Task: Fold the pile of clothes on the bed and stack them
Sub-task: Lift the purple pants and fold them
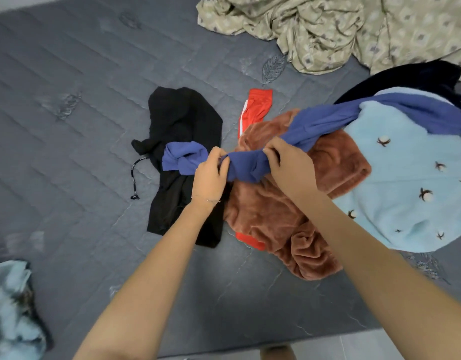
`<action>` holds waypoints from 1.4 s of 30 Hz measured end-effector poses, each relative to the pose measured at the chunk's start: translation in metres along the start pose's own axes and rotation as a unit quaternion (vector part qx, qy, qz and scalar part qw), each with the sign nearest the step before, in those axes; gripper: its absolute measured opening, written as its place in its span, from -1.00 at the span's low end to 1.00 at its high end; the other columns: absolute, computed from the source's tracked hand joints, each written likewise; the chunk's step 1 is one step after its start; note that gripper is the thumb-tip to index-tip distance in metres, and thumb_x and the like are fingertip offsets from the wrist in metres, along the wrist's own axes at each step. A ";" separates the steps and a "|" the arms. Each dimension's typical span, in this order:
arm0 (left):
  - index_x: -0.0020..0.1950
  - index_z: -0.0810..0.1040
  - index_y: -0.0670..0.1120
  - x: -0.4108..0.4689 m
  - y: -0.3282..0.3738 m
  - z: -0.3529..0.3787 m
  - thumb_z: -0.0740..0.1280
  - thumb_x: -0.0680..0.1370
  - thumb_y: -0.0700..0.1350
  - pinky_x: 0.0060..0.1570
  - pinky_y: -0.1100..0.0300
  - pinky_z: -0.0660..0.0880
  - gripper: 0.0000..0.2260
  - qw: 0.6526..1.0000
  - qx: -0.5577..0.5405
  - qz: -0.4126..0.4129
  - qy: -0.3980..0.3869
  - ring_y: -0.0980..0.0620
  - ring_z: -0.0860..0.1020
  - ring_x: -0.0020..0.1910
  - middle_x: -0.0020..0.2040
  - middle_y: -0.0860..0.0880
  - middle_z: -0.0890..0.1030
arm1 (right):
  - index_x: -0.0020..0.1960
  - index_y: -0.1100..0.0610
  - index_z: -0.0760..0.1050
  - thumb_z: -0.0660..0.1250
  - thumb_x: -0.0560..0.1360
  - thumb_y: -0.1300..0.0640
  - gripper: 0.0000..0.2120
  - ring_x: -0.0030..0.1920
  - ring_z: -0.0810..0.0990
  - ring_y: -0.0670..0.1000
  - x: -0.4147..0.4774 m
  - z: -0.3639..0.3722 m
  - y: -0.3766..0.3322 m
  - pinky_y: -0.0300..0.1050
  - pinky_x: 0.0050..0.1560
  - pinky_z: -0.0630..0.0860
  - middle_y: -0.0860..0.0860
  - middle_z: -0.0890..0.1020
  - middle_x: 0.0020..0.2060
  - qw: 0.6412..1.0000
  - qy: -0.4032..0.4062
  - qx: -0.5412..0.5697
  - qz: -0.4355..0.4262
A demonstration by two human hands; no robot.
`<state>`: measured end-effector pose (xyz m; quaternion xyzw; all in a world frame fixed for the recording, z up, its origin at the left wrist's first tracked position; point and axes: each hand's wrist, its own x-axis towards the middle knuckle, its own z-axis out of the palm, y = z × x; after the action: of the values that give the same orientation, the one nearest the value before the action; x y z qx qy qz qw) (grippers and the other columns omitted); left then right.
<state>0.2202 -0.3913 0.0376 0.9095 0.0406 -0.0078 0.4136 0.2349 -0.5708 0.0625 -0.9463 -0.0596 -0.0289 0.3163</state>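
On the grey quilted mattress (81, 100), my left hand (211, 175) and right hand (289, 170) each pinch a twisted blue garment (328, 123) over the pile's brown fleece (263, 216). A crumpled patterned sheet (328, 29) lies beyond, and pale floor tiles (367, 344) are nearest me.

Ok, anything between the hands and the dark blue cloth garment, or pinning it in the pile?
Nothing visible. Left hand and right hand already grip the bunched dark blue garment. Its left end lies on the black garment; its right end drapes over the light blue fleece, nothing on top.
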 end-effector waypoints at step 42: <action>0.19 0.34 -0.01 -0.176 -0.052 -0.440 0.52 0.40 -0.16 -0.10 0.43 0.41 -0.52 0.970 -0.152 0.020 -0.186 0.27 0.54 -0.14 -0.09 -0.01 0.59 | -0.25 0.18 0.49 0.34 0.54 0.08 -0.77 -0.39 0.44 -0.15 -0.107 0.045 -0.478 -0.26 -0.31 0.34 -0.06 0.50 -0.41 0.928 -0.136 0.301 0.172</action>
<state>0.0318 -0.0384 0.2964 0.8191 -0.0542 -0.1626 0.5474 0.0667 -0.1750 0.3006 -0.7972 0.0557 0.1747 0.5752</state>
